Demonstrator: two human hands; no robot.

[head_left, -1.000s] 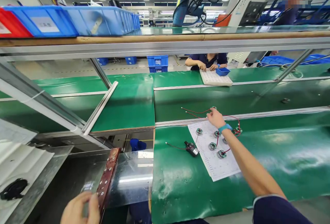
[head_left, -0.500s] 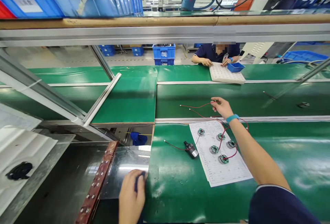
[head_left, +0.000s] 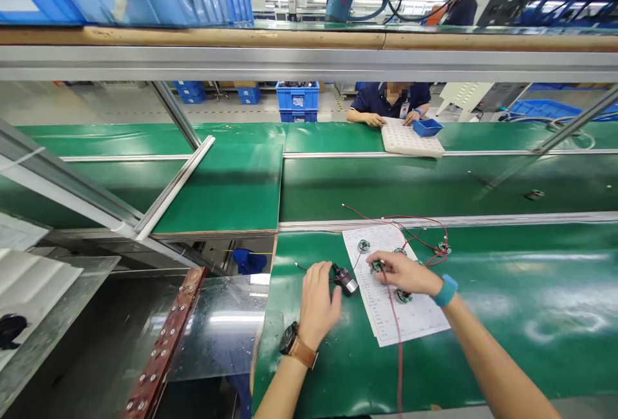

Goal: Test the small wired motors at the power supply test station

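My right hand has its fingertips closed on a small round part with a green circuit board, over the paper sheet. A red wire trails from it toward the front edge. My left hand, thumb apart from the fingers, is just left of a small black and silver motor; whether it touches the motor or its thin lead cannot be made out. Other round boards, such as one at the sheet's upper left and one below my right hand, lie on the sheet.
A metal frame bar crosses above the bench. Beyond the green mat runs a sunken green strip. A co-worker sits opposite with a white perforated tray and a blue bin. Left is a gap beside a red-brown rail.
My right hand has come back from the far strip, let go of the red wire and taken a round board. My left hand has moved up and right to the motor. The view has shifted slightly.
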